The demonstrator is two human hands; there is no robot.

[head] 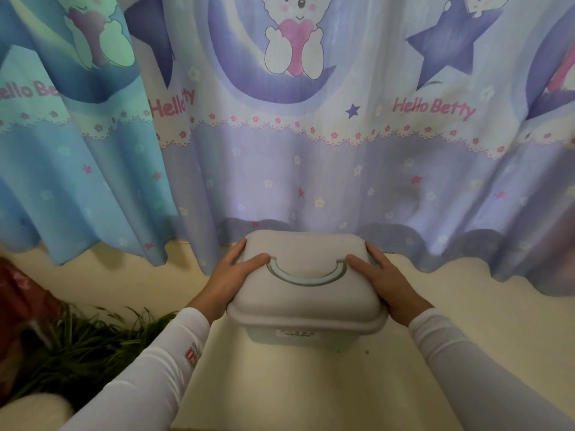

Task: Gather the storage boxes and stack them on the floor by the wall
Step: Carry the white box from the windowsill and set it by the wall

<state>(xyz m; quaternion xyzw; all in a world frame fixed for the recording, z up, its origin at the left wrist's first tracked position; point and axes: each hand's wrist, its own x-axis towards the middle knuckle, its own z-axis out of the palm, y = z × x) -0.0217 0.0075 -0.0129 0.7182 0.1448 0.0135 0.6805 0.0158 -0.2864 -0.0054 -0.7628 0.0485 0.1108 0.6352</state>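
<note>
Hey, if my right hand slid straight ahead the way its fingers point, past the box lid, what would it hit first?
Most likely the curtain. The right hand lies on the side of the storage box lid, fingers pointing toward the curtain hem just behind it. Depth is unclear, so the wall behind cannot be judged.

Left hand point(231, 276): lying flat against the left side of the box point(306, 293), fingers reaching forward along the lid edge, thumb resting on top by the handle. Right hand point(387, 283): mirroring it on the box's right side, thumb pointing inward on top. Both arms: extending forward toward the box, wearing white sleeves, wrists showing bare.
</note>
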